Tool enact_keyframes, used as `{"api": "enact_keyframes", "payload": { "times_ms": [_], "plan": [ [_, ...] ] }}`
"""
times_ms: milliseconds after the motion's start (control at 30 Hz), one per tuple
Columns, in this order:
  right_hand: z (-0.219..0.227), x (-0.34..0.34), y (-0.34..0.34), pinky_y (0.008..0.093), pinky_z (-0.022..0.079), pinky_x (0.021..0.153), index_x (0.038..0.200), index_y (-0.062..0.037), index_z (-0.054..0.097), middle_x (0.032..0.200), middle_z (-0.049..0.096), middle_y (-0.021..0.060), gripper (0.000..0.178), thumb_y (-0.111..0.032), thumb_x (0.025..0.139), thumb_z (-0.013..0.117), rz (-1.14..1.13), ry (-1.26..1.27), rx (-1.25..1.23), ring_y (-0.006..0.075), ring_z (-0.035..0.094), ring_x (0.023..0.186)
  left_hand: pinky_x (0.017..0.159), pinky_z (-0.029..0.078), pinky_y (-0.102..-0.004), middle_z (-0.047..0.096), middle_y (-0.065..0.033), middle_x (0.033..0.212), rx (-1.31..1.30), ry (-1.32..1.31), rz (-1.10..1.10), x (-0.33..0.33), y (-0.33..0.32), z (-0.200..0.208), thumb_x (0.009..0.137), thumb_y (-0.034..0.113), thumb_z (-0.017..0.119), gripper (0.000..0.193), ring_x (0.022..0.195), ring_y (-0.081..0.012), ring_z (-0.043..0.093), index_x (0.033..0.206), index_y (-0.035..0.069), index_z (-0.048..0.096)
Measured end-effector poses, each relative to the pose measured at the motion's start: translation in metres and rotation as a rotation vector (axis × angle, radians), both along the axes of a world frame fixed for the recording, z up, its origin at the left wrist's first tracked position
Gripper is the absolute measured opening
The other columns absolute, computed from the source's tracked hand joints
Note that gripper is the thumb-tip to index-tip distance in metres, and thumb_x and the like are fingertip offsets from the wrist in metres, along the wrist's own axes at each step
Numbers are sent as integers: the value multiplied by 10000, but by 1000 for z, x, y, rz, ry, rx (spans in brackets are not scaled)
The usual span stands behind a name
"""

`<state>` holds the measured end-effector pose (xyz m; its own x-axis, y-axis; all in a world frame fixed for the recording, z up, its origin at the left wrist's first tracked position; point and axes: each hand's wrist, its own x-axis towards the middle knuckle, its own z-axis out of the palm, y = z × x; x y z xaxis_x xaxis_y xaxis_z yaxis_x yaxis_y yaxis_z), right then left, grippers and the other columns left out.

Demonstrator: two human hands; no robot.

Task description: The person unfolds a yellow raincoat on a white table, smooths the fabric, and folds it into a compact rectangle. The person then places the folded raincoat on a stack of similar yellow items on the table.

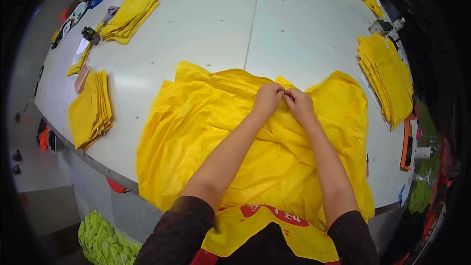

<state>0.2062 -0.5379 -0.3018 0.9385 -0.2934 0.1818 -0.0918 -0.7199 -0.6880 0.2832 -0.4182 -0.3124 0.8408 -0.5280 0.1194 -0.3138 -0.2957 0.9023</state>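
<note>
A large yellow garment [196, 132] of thin, crinkled fabric is spread in loose folds over the near part of the table and hangs toward my body. Close to its far edge, my left hand [268, 100] is closed in a pinch on the fabric. Right beside it, my right hand [300, 104] pinches the same edge, so the fingertips of both hands nearly meet. The small bit between the fingers is mostly hidden. A long seam or folded band runs from the left hand along the garment's far edge.
The white table [206, 24] carries folded yellow fabric stacks: one at near left [91, 110], one at far left [131, 17], one at right [386, 78]. A small dark object [91, 35] stands at far left. Lime-green fabric [105, 240] is heaped below the table's left edge.
</note>
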Motion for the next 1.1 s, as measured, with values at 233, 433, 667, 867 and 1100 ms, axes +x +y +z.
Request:
{"api": "enact_keyframes", "payload": {
  "times_ms": [233,433,667,867,1100],
  "plan": [
    [-13,5,11,395,466,631,793,-51,599,753,600,128,68,-93,740,606,-32,-96,-164,307,579,709,684,502,-359,652,-141,816,237,-56,85,3,0,11,702,81,621,175,752,-290,628,865,31,656],
    [-12,9,9,413,463,609,736,-36,559,722,588,139,66,-84,728,604,-133,-129,-247,318,571,674,713,498,-361,652,-140,828,240,-62,225,16,9,14,721,78,571,169,779,-289,627,869,60,652],
    [-22,7,-22,403,471,617,763,-19,552,734,589,143,67,-64,738,594,-158,-126,-235,324,566,675,736,482,-349,655,-120,823,186,24,397,113,155,25,759,135,604,263,783,-263,615,1009,58,631],
    [20,-28,-45,352,458,794,968,-30,604,971,609,139,198,-104,784,615,-117,-141,-62,281,581,913,815,456,-351,605,-150,1047,509,-203,722,111,237,17,764,298,651,527,951,-270,577,1180,8,510],
    [6,-284,-240,385,353,975,1236,29,451,1221,482,215,438,-197,868,522,-852,226,-520,344,450,1139,770,463,-336,610,-150,1037,490,265,655,109,294,-15,678,317,727,508,910,-267,590,1041,-4,575]
  ]
}}
